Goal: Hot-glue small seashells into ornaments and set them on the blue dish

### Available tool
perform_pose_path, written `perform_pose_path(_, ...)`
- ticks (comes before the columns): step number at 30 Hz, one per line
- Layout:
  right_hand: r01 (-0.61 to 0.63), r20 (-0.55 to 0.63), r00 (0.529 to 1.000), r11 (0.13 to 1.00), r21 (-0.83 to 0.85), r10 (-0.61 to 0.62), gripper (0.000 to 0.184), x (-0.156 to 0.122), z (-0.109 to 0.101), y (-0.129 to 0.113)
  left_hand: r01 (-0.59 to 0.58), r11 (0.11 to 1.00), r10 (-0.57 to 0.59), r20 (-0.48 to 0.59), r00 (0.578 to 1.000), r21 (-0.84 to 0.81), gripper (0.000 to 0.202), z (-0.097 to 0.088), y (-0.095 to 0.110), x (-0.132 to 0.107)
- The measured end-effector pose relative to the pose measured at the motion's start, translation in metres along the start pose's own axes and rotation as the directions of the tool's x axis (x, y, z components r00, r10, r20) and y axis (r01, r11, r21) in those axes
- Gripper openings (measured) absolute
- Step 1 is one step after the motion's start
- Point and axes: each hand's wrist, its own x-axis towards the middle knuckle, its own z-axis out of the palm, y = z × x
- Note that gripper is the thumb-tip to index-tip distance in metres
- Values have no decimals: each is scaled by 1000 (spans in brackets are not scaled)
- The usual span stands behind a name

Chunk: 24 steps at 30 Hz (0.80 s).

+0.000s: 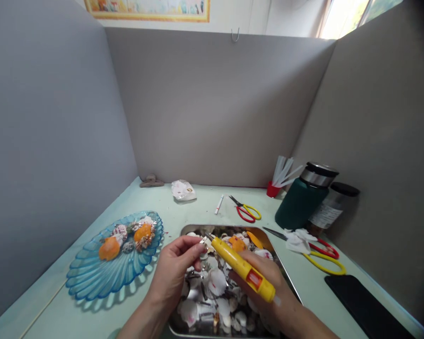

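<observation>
My left hand [175,273] pinches a small pale shell [205,243] between thumb and fingers, above a metal tray [289,281] full of several seashells. My right hand [265,282] grips a yellow glue gun [242,268], whose tip points up-left and touches the shell held in my left hand. Both hands hover over the tray. To the left lies a blue shell-shaped glass dish [92,273] with orange and speckled shells [127,238] on it.
Red-and-yellow scissors [246,212], a white marker [219,204], a crumpled bag [183,190], a red cup of white sticks [273,188], a green flask [300,200], a dark jar [330,207], more scissors with tissue [320,254] and a black phone [363,306] lie around. Grey partitions enclose the desk.
</observation>
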Motion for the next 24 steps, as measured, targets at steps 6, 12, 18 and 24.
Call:
perform_pose_path(6, 12, 37, 999, 999, 37, -14, 15, 0, -1, -5, -7, 1000, 7, -18, 1000, -1, 17, 0, -1, 0)
perform_pose_path(12, 19, 43, 999, 998, 57, -21, 13, 1, -1, -6, -5, 1000, 5, -30, 1000, -3, 18, 1, 0, 0)
perform_pose_path(18, 32, 29, 999, 999, 43, -33, 12, 0, -1, -5, -9, 1000, 9, -31, 999, -7, 20, 1, 1, 1)
perform_pose_path(24, 55, 72, 995, 993, 100, -63, 13, 1, -1, -8, -11, 1000, 11, -28, 1000, -24, 18, 1, -1, 0)
